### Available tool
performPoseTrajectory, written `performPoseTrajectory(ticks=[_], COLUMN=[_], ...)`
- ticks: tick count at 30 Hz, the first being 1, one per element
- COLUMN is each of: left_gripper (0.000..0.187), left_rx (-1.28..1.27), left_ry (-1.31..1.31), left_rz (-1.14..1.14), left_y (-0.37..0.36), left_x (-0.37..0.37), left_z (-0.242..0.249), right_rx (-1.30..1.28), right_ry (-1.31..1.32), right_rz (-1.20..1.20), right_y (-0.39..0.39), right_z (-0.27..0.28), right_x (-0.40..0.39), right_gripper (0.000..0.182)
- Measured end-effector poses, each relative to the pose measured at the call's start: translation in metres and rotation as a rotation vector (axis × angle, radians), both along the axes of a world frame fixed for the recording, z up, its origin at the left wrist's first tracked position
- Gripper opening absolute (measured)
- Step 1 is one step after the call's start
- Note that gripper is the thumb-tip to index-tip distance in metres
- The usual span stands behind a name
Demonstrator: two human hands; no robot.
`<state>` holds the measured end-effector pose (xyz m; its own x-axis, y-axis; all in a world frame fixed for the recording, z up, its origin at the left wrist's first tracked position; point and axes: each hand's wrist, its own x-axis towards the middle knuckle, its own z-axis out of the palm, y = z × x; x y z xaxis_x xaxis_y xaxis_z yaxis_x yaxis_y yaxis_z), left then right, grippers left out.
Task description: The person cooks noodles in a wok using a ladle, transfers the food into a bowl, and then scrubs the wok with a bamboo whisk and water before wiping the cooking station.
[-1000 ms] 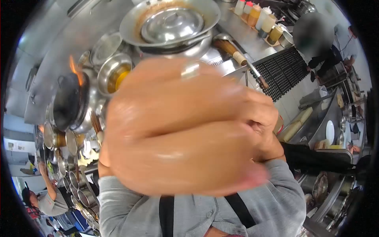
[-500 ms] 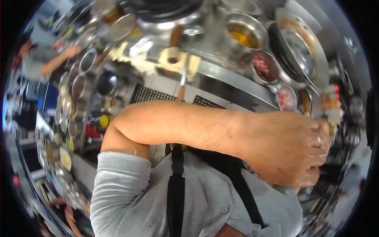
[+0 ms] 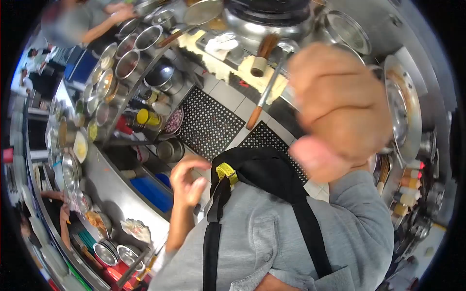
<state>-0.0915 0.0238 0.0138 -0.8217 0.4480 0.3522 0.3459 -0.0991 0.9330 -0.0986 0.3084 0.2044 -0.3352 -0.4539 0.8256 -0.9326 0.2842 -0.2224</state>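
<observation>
My right hand (image 3: 340,111) is raised close to the camera, blurred, its fingers curled into a fist with the thumb below. Nothing shows in it, and it hides part of the stove behind. My left hand (image 3: 189,182) is in front of my left side, thumb and fingers apart and holding nothing, near my apron's yellow buckle (image 3: 226,172). Ahead, a ladle (image 3: 269,87) with a wooden handle lies over the stove's front edge, its handle sticking out. Beside it is a bamboo wok brush (image 3: 262,58). Behind them is a large dark-topped metal vessel (image 3: 269,24).
At left, a metal shelf holds pots (image 3: 130,65) and a yellow-lidded container (image 3: 148,117). A large metal pan (image 3: 400,109) and squeeze bottles (image 3: 410,182) stand at right. Black perforated mats (image 3: 206,121) lie on the tiles. Another person's arm (image 3: 104,24) reaches over pots at upper left.
My left arm has drawn back from across my chest to my left side. My right hand has come up in front of the camera as a fist. The view has turned slightly.
</observation>
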Motion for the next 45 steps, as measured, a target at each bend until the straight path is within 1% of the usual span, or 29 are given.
performPoseTrajectory(ticks=[1, 4, 6, 7, 10, 12, 14, 15, 16, 18, 21, 22, 23, 24, 25, 26, 27, 28, 29, 30, 31, 32, 34, 35, 37, 40, 42, 44, 45], left_gripper=[0.044, 0.064, 0.064, 0.063, 0.075, 0.077, 0.076, 0.073, 0.075, 0.076, 0.068, 0.067, 0.059, 0.048, 0.039, 0.039, 0.03, 0.021, 0.018, 0.016, 0.016, 0.016, 0.019, 0.019, 0.016, 0.019, 0.021, 0.023, 0.024], left_rx=[0.096, 0.454, 0.545, 0.54, 0.593, 0.609, 0.627, 0.611, 0.643, 0.691, 0.592, 0.633, 0.787, 0.713, 0.736, 0.733, 0.773, 0.809, 0.852, 0.885, 0.799, 0.704, 0.616, 0.585, 0.524, 0.381, 0.296, 0.229, 0.175], left_ry=[-0.103, -0.142, 0.017, 0.167, 0.419, 0.561, 0.698, 0.815, 0.859, 0.879, 1.096, 1.123, 1.049, 1.01, 0.943, 0.923, 0.862, 0.814, 0.843, 0.88, 0.956, 1.027, 1.062, 1.077, 0.952, 1.065, 1.052, 1.038, 1.02], left_rz=[0.068, 0.081, 0.076, -0.018, -0.216, -0.393, -0.597, -0.793, -0.902, -1.031, -1.362, -1.404, -1.415, -1.464, -1.473, -1.482, -1.438, -1.377, -1.359, -1.334, -1.357, -1.375, -1.46, -1.417, -1.401, -1.273, -1.196, -1.123, -1.031], left_y=[-0.007, -0.015, 0.001, 0.013, 0.085, 0.149, 0.212, 0.241, 0.269, 0.317, 0.371, 0.385, 0.401, 0.404, 0.413, 0.418, 0.423, 0.424, 0.422, 0.415, 0.4, 0.382, 0.357, 0.346, 0.329, 0.297, 0.269, 0.241, 0.227], left_x=[0.014, 0.015, -0.009, -0.026, -0.048, -0.04, -0.018, -0.008, 0.007, 0.056, 0.124, 0.151, 0.179, 0.204, 0.225, 0.245, 0.263, 0.276, 0.287, 0.292, 0.289, 0.284, 0.266, 0.257, 0.236, 0.187, 0.158, 0.128, 0.112], left_z=[0.001, 0.001, 0.029, 0.044, 0.092, 0.126, 0.159, 0.172, 0.183, 0.194, 0.214, 0.211, 0.197, 0.197, 0.188, 0.182, 0.178, 0.177, 0.179, 0.182, 0.188, 0.194, 0.184, 0.175, 0.155, 0.136, 0.129, 0.128, 0.128], right_rx=[-0.093, -0.267, -0.245, -0.212, -0.224, -0.217, -0.198, -0.242, -0.255, -0.346, -0.458, -0.479, -0.517, -0.522, -0.556, -0.586, -0.606, -0.679, -0.738, -0.788, -0.812, -0.769, -0.457, -0.312, -0.028, 0.402, 0.449, 0.337, 0.287], right_ry=[-0.022, -0.11, -0.158, -0.195, -0.239, -0.235, -0.256, -0.231, -0.232, -0.187, -0.161, -0.154, -0.125, -0.106, -0.147, -0.195, -0.382, -0.515, -0.644, -0.948, -1.259, -1.261, -1.091, -0.991, -0.75, -0.304, -0.242, -0.154, -0.208], right_rz=[0.097, 0.259, 0.262, 0.263, 0.161, 0.055, -0.188, -0.259, -0.306, -0.539, -0.818, -0.922, -1.022, -1.091, -1.166, -1.23, -1.283, -1.319, -1.338, -1.433, -1.512, -1.46, -1.483, -1.493, -1.496, -1.342, -1.2, -0.969, -0.85], right_y=[-0.008, -0.023, -0.019, -0.013, 0.009, 0.03, 0.049, 0.058, 0.066, 0.078, 0.084, 0.083, 0.081, 0.08, 0.075, 0.067, 0.056, 0.042, 0.028, 0.003, -0.007, 0.01, 0.042, 0.059, 0.1, 0.125, 0.122, 0.108, 0.098], right_z=[-0.007, -0.026, -0.034, -0.037, -0.052, -0.06, -0.067, -0.069, -0.071, -0.077, -0.082, -0.083, -0.09, -0.102, -0.119, -0.137, -0.156, -0.175, -0.195, -0.218, -0.233, -0.233, -0.218, -0.204, -0.166, -0.082, -0.063, -0.073, -0.085], right_x=[0.002, 0.017, 0.04, 0.055, 0.105, 0.144, 0.188, 0.207, 0.228, 0.274, 0.338, 0.356, 0.371, 0.385, 0.398, 0.411, 0.428, 0.442, 0.456, 0.477, 0.496, 0.501, 0.499, 0.494, 0.47, 0.357, 0.282, 0.209, 0.178], right_gripper=[0.024, 0.023, 0.024, 0.025, 0.026, 0.025, 0.024, 0.022, 0.022, 0.021, 0.022, 0.023, 0.024, 0.026, 0.026, 0.027, 0.028, 0.017, 0.012, 0.013, 0.015, 0.015, 0.015, 0.017, 0.022, 0.028, 0.029, 0.03, 0.03])
